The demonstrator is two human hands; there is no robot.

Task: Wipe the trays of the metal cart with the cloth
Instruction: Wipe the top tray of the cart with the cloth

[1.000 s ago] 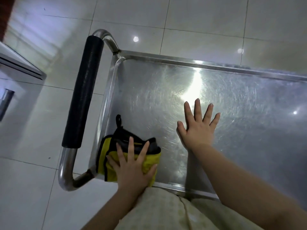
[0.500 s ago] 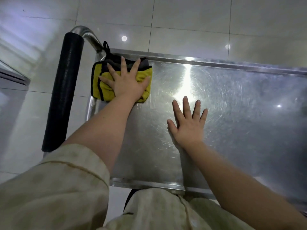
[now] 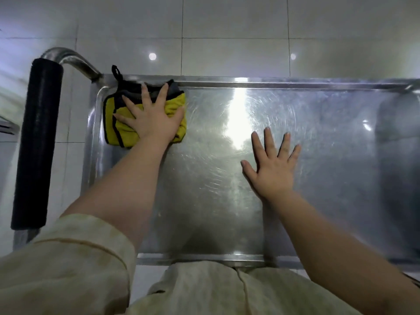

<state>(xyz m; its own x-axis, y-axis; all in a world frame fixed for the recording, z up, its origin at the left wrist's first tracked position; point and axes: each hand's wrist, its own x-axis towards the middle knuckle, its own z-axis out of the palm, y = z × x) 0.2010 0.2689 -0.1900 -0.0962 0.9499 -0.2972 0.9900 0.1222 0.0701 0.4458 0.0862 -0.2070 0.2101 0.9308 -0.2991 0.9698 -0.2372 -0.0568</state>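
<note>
The yellow cloth (image 3: 118, 133), edged in black with a small hanging loop, lies folded in the far left corner of the cart's top tray (image 3: 329, 155), its far edge against the raised rim. The left hand (image 3: 151, 120) lies flat on it, fingers (image 3: 145, 96) straight and spread, pressing down rather than gripping. The right hand (image 3: 272, 171) rests palm down on bare metal near the middle of the tray, its fingers (image 3: 269, 142) also straight and splayed, holding nothing (it looks to be steadying the cart).

The tray's long axis runs left to right. The cloth sits at its left end, so nearly all the rest of the surface lies to the right of it and nearer. The left hand is the one on the cloth. The right hand lies in that path, so I judge a sweep to the right would need it lifted, or the stroke kept along the far rim. The black padded handle (image 3: 36, 144) stands just left of the tray.

No brand, label or writing can be read on cloth or cart
</note>
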